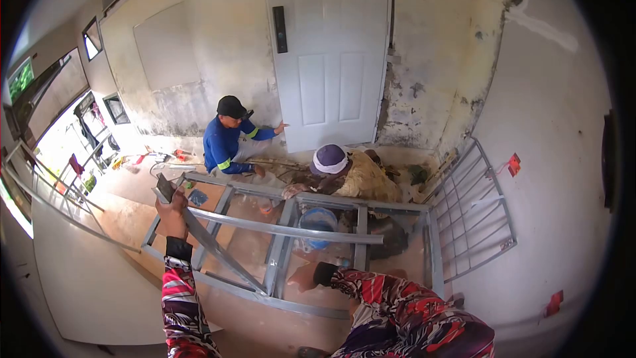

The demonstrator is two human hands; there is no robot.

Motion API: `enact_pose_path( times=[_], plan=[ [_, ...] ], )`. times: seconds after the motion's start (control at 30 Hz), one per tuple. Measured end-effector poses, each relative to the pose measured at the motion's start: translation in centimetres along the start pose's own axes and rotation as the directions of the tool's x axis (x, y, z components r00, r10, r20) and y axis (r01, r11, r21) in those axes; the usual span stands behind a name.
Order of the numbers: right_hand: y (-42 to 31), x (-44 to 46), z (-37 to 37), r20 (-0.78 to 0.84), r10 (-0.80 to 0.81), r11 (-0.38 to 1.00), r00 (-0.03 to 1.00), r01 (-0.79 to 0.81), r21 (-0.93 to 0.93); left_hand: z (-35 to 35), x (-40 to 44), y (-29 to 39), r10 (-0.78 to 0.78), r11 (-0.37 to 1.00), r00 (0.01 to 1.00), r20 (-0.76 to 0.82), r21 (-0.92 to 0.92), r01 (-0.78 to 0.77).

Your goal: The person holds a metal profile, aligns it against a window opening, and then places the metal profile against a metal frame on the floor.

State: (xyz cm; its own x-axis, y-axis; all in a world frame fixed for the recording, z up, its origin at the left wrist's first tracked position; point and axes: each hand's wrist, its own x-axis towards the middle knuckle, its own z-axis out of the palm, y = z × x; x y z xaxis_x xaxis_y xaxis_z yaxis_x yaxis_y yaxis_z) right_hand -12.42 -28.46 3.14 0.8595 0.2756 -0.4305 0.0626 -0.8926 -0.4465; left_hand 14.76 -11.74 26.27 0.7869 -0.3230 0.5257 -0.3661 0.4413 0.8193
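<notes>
My left hand (173, 213) is closed round the upper end of a grey metal channel (222, 252), which slants down to the near side of the metal frame (289, 211). A second, longer metal strip (285, 227) starts close to this hand and runs right across the frame. Whether the hand also grips that strip I cannot tell. My right hand (305, 278) hangs above the frame's near rail with loosely bent fingers and nothing visible in it. Beneath the frame stands a blue bucket (318, 225).
A white door (328, 59) stands against the stained wall. Beside it crouch a person in a blue top (225, 142), touching the door, and a person in a purple cap (361, 176), close to the frame. A metal grille (474, 205) leans on the right wall; railings (59, 192) stand left.
</notes>
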Motion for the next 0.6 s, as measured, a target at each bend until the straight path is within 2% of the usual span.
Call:
enact_pose_path(
  times=[0.6],
  plan=[
    [0.1, 0.5, 0.4, -0.029, 0.045, 0.998, 0.999, -0.044, 0.042, 1.9, -0.2, 1.0, 0.015, 1.000, 1.000, -0.001, -0.010, -0.015]
  ],
)
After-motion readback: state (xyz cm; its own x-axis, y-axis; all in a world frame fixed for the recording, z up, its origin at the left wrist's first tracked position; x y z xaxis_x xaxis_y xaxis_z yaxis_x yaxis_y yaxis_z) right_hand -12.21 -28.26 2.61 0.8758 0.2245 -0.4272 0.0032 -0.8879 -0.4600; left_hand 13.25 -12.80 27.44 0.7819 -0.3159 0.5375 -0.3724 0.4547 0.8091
